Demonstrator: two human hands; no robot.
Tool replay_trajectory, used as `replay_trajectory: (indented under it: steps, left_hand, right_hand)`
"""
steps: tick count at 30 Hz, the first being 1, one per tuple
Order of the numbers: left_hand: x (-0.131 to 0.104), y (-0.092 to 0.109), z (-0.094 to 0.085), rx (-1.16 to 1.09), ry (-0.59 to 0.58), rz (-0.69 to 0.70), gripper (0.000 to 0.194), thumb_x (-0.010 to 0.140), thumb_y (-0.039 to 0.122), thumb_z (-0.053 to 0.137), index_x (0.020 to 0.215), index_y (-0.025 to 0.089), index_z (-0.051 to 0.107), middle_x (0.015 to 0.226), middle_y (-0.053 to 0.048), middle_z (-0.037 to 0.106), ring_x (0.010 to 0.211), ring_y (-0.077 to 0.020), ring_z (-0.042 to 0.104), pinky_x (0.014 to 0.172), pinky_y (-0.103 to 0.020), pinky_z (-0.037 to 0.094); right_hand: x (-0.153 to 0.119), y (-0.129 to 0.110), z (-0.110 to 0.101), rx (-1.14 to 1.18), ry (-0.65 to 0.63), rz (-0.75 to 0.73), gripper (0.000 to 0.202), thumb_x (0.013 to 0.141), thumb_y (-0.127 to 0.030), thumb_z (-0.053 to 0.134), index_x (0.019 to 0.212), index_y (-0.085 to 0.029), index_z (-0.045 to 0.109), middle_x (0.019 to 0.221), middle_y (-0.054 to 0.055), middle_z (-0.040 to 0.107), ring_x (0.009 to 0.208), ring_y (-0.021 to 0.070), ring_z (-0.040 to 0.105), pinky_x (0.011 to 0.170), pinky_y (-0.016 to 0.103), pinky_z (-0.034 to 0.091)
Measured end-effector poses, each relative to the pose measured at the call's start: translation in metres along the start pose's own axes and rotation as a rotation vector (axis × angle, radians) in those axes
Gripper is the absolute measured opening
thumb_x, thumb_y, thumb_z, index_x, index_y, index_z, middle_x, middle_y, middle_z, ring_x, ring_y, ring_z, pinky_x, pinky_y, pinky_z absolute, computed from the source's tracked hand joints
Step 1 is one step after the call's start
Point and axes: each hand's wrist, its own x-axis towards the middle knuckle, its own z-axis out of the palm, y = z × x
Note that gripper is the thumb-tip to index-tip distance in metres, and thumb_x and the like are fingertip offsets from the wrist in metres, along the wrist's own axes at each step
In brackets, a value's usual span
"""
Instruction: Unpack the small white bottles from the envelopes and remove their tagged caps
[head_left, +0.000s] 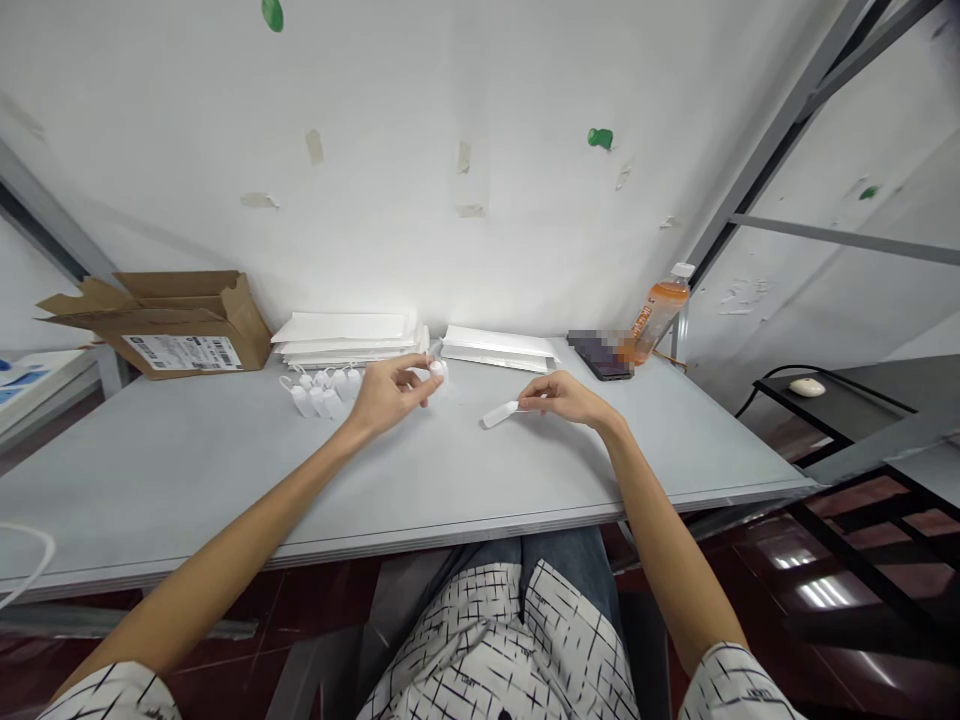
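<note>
My right hand (556,398) pinches the narrow end of a slim white tube-shaped piece (498,414), whose wider end points left, just above or on the table. Between the thumb and fingers of my left hand (394,392) is a small white cap-like piece (438,371); its exact kind is too small to make out. Left of that hand, a group of small white box-shaped pieces with thin loops (319,394) lies on the grey table (450,480). My hands are apart from each other.
Behind my hands lie a stack of white paper sheets (345,335) and a smaller white stack (496,346). An open cardboard box (180,325) stands back left. A phone (606,357) and an orange drink bottle (660,315) are back right. A white cable (37,545) crosses the left edge.
</note>
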Motion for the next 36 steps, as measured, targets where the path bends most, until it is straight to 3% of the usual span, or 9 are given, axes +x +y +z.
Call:
replay_trajectory:
  steps: [6, 11, 17, 21, 29, 36]
  left_hand:
    - [-0.008, 0.008, -0.06, 0.048, 0.22, 0.015, 0.029, 0.073, 0.043, 0.069, 0.086, 0.017, 0.068, 0.068, -0.002, 0.063, 0.05, -0.0115, 0.054, 0.043, -0.023, 0.038]
    - [-0.02, -0.003, -0.09, 0.134, 0.365, 0.032, 0.027, 0.072, 0.043, 0.068, 0.081, 0.018, 0.068, 0.088, -0.004, 0.067, 0.052, -0.0097, 0.051, 0.046, -0.024, 0.039]
    - [-0.035, -0.021, -0.099, 0.325, 0.215, -0.035, 0.034, 0.075, 0.042, 0.065, 0.1, 0.02, 0.071, 0.062, 0.002, 0.062, 0.05, -0.011, 0.05, 0.05, -0.023, 0.038]
    - [-0.033, -0.028, -0.103, 0.482, 0.128, -0.001, 0.029, 0.075, 0.045, 0.066, 0.09, 0.022, 0.073, 0.073, -0.001, 0.069, 0.054, -0.0134, 0.055, 0.056, -0.025, 0.04]
    - [-0.017, -0.022, -0.103, 0.682, -0.058, -0.042, 0.024, 0.075, 0.044, 0.061, 0.086, 0.026, 0.073, 0.053, 0.004, 0.061, 0.057, -0.017, 0.058, 0.058, -0.025, 0.036]
    - [-0.008, -0.011, -0.106, 0.877, -0.136, -0.083, 0.03, 0.078, 0.047, 0.055, 0.093, 0.028, 0.073, 0.069, 0.002, 0.068, 0.07, -0.0182, 0.062, 0.058, -0.025, 0.032]
  right_hand:
    - [0.007, -0.026, 0.02, 0.088, 0.127, -0.085, 0.026, 0.079, -0.041, 0.066, 0.084, -0.017, 0.074, 0.078, 0.006, 0.068, 0.074, 0.0173, 0.061, 0.06, 0.027, 0.05]
    - [0.033, -0.053, 0.049, 0.044, 0.121, -0.146, 0.018, 0.077, -0.035, 0.067, 0.08, -0.018, 0.074, 0.088, 0.006, 0.07, 0.08, 0.0183, 0.063, 0.06, 0.026, 0.049]
    - [0.071, -0.08, 0.089, -0.115, 0.1, -0.296, 0.008, 0.079, -0.021, 0.064, 0.075, -0.018, 0.071, 0.084, 0.003, 0.07, 0.078, 0.0153, 0.063, 0.066, 0.025, 0.045]
    - [0.089, -0.1, 0.11, -0.36, 0.053, -0.277, 0.009, 0.079, -0.018, 0.063, 0.074, -0.018, 0.071, 0.079, 0.003, 0.071, 0.074, 0.0152, 0.062, 0.065, 0.025, 0.039]
    - [0.116, -0.118, 0.131, -0.681, 0.066, -0.242, 0.015, 0.083, -0.025, 0.057, 0.076, -0.018, 0.068, 0.082, 0.006, 0.07, 0.077, 0.019, 0.06, 0.058, 0.027, 0.03]
    - [0.119, -0.118, 0.138, -0.696, 0.102, -0.242, 0.018, 0.083, -0.023, 0.052, 0.073, -0.019, 0.067, 0.079, 0.004, 0.07, 0.074, 0.017, 0.059, 0.055, 0.027, 0.027]
